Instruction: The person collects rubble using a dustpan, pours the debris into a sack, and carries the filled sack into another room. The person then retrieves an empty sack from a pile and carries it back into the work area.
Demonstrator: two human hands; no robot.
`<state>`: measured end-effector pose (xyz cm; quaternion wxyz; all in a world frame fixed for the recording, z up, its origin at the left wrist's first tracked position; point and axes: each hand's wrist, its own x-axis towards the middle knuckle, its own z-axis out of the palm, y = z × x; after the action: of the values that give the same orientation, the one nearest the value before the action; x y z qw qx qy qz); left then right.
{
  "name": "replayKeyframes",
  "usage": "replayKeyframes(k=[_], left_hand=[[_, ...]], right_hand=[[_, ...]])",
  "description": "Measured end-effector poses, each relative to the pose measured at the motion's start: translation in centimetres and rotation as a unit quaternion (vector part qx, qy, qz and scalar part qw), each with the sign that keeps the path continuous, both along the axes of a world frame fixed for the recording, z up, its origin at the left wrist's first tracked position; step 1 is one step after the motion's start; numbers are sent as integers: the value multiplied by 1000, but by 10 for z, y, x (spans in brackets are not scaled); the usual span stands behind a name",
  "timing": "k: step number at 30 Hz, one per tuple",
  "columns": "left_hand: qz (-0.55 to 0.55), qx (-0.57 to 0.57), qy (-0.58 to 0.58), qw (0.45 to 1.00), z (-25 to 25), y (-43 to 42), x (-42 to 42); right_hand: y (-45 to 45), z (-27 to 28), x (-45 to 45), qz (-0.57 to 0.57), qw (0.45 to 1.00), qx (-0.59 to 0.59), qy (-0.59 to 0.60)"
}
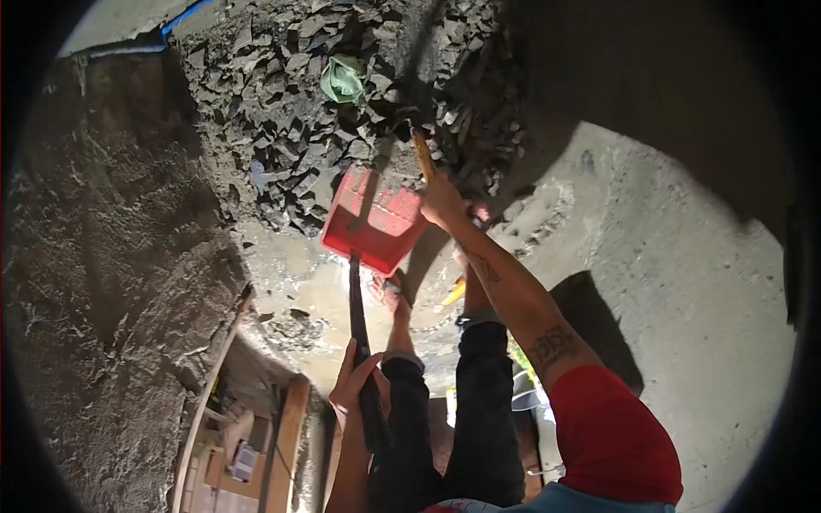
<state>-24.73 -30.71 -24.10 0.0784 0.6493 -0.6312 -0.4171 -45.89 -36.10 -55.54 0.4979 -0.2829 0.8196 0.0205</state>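
The far end of the brown wooden-handled tool [423, 156] is indistinct against grey stone rubble [256, 107]; the right hand [442, 203] grips it. The left hand [357, 385] grasps the black-handled red plastic scoop [379, 245], dirt-smeared inside.

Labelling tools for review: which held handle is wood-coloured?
The tan handle in the right hand; the left hand grips the black handle, which joins the red scoop.

A wooden post [293, 423] stands near a rough wall [103, 231].
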Motion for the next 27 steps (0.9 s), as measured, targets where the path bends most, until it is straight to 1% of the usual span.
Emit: replayKeyframes(k=[1,2,3,5,6,7,9,11,13,14,15,16,17,18,19,20,21,22,24,25,26,27], left_hand=[[-11,-5,-7,1000,-1,2,8],[-24,-11,-15,1000,-6,5,17],[-38,-16,-20,999,-8,7,21],[-54,0,-23,998,2,-1,13],[-60,5,-28,998,4,-1,12],[-66,14,-36,997,8,0,13],[-36,15,-28,999,7,3,18],[-35,36,-25,998,11,5,23],[-93,27,-7,995,13,5,28],[-101,39,-27,994,11,12,40],[-99,41,-24,994,9,9,42],[-127,-6,-61,990,9,8,45],[-153,-52,-100,982,8,6,50],[-36,53,-54,997,-6,17,76],[68,129,-55,988,-1,10,70],[42,114,-64,991,-1,7,69],[15,99,-72,992,-4,6,70],[23,104,-73,992,-10,11,72],[-79,6,-62,995,-22,24,77],[-74,9,-60,995,-30,31,80],[-71,-16,-60,996,-38,39,83],[-54,9,-67,996,-34,45,85]], right_hand=[[9,-7,8,-8,1000,-19,-15],[38,-52,23,128,989,-66,14],[49,-48,29,118,991,-67,15],[79,-26,51,31,984,-148,94],[84,-17,60,25,984,-151,93],[92,-7,70,2,992,-122,42],[101,8,78,-33,996,-63,-54],[109,18,75,13,996,-51,-76],[116,26,60,115,969,-211,-56],[123,33,44,80,968,-225,-77],[127,45,26,45,965,-239,-98],[120,69,-3,101,984,-119,-90],[174,-6,-16,103,957,-266,46],[151,30,-49,33,973,-220,61],[123,71,-83,-39,981,-176,77],[137,25,-121,-96,984,-76,133],[134,-4,-158,-104,977,-68,176],[119,-23,-192,-9,983,-71,172],[109,-55,-207,102,955,-198,194],[94,-63,-194,116,911,-329,221],[74,-68,-174,122,911,-329,219],[58,-66,-146,58,961,-201,179]])
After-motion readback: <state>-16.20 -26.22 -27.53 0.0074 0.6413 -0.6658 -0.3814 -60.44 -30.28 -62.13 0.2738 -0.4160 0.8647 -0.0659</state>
